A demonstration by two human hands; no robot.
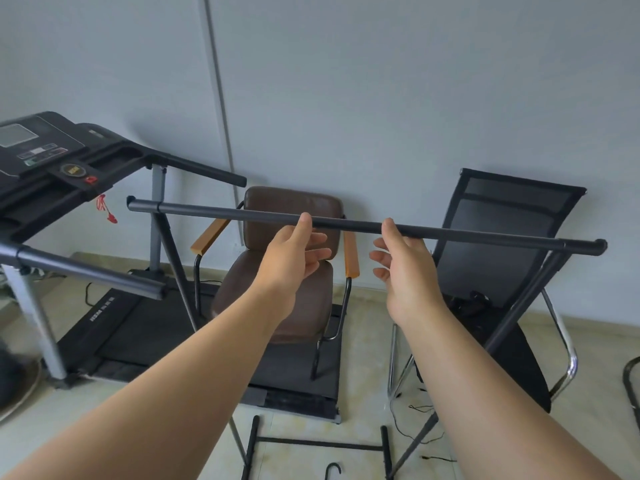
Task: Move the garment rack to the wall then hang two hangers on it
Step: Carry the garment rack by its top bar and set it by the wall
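Head view: rack (pixel 450 235), dark top bar running across frame, standing before a brown chair (pixel 294 271) and a black mesh chair (pixel 502 237) at the wall (pixel 381 81); left hand (pixel 294 254) and right hand (pixel 405 261) both at mid-bar, thumbs against it, fingers spread loose, not clamped; treadmill (pixel 69 174) at left; black hanger hook (pixel 333 471) on the floor at bottom edge.

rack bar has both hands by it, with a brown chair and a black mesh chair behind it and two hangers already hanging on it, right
Not quite. The head view shows no hangers on the bar; it is bare. The rest holds: the left hand and right hand are at it, fingers open, with the brown chair and mesh chair behind.
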